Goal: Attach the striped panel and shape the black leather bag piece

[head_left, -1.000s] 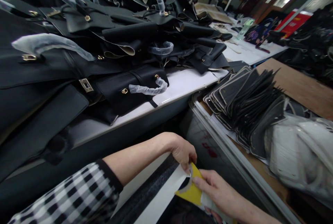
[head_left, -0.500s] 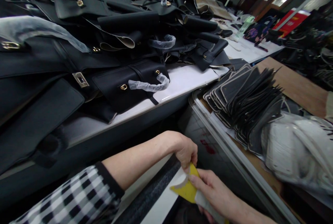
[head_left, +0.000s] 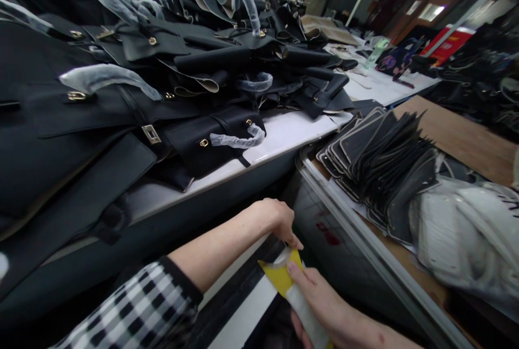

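My left hand [head_left: 278, 220] reaches down past the table's front edge, its fingers pinched at the top corner of a yellow and white sheet [head_left: 284, 277]. My right hand [head_left: 320, 305] grips the same sheet from below, thumb pressed on its yellow face. Under the sheet lies a white board with a dark strip [head_left: 239, 300]. A black and white checked sleeve covers my left forearm.
A white table [head_left: 292, 127] carries a long heap of black leather bags [head_left: 162, 78] with gold fittings and wrapped handles. To the right, a stack of black flat panels [head_left: 381, 159] and white pieces [head_left: 466, 230] lie on a brown board.
Both hands and the yellow sheet have shifted slightly left and up in view. The right hand has slid higher on the sheet, which now shows less yellow.
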Tool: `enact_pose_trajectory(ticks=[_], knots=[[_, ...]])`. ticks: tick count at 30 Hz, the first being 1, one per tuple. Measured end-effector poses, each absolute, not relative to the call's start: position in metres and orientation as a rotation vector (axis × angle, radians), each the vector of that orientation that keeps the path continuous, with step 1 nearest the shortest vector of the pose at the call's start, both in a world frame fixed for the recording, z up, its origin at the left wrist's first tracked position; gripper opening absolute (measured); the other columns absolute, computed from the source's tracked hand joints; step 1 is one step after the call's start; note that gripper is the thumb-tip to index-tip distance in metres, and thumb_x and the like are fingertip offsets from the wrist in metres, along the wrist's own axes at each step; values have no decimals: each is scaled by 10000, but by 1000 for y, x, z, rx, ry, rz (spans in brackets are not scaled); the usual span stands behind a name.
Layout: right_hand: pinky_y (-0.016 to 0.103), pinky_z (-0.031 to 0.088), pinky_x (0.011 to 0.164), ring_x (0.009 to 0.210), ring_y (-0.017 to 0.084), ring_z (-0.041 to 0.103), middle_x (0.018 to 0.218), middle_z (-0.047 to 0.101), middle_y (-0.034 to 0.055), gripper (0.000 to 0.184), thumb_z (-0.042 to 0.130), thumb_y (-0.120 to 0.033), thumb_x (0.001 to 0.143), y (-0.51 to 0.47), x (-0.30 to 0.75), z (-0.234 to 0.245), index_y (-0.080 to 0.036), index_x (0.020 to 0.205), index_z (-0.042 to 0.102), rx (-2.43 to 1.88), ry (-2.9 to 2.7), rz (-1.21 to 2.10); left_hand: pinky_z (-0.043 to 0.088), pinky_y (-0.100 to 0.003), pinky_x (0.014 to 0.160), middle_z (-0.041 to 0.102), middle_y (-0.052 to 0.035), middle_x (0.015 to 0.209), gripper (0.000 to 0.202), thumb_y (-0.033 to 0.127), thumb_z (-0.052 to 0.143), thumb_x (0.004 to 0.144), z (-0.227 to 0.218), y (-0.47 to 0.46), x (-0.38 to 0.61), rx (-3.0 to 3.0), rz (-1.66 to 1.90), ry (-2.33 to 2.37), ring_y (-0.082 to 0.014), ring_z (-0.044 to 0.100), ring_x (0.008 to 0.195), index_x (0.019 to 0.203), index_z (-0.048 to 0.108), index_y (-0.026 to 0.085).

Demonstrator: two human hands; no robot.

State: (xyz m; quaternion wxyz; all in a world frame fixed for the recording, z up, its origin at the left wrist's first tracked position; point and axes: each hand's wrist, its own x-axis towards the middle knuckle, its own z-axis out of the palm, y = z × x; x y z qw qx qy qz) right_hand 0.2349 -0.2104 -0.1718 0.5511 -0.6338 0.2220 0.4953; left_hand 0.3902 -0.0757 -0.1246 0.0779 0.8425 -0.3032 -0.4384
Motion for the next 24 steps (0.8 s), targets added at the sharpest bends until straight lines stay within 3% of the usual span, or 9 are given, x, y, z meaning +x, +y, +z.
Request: enact_pose_trajectory(ticks=[5,13,15,17,19,22,24], knots=[[217,413,273,296,165,504,410,540,39,625,299,-716,932,-208,223,-177,-128,922,511,-1458,521,1121,536,-340,815,748,-137,1058,638,641,796,563,-125,-93,387,2536,-1405,-917,-307,684,953,1015,782,192],[208,389,299,308,168,504,422,531,33,630,176,-646,980,-206,205,-179,-126,992,532,-1438,498,1145,527,-283,742,769,-79,981,529,570,839,544,-127,-106,382,2499,-1540,-849,-256,689,887,913,797,192],[189,361,324,323,137,487,448,546,56,728,261,-778,899,-215,195,-179,-122,894,576,-1442,396,1206,523,-296,773,769,-73,989,527,556,852,532,-127,-102,384,2479,-1526,-808,-263,683,911,921,797,204],[174,354,379,390,103,493,520,584,74,829,395,-924,731,-230,184,-180,-125,792,606,-1470,242,1210,515,-304,814,765,-64,1014,516,546,854,537,-128,-94,388,2453,-1485,-768,-268,673,955,932,796,218],[185,378,443,464,99,513,558,592,78,855,459,-972,628,-248,176,-181,-130,661,608,-1549,153,1140,509,-298,838,763,-47,1028,509,539,845,563,-131,-82,392,2417,-1433,-723,-265,663,999,965,790,232],[235,412,487,465,120,503,489,530,43,777,463,-912,723,-267,178,-185,-160,553,558,-1634,281,876,500,-269,858,758,-20,1049,524,516,825,614,-137,-61,395,2340,-1340,-654,-242,653,1046,1059,763,246],[247,415,508,469,119,479,488,494,2,676,508,-818,800,-266,191,-189,-170,618,566,-1608,396,588,484,-245,886,749,-7,1084,521,484,808,659,-142,-47,393,2275,-1260,-610,-217,648,1068,1116,739,244]])
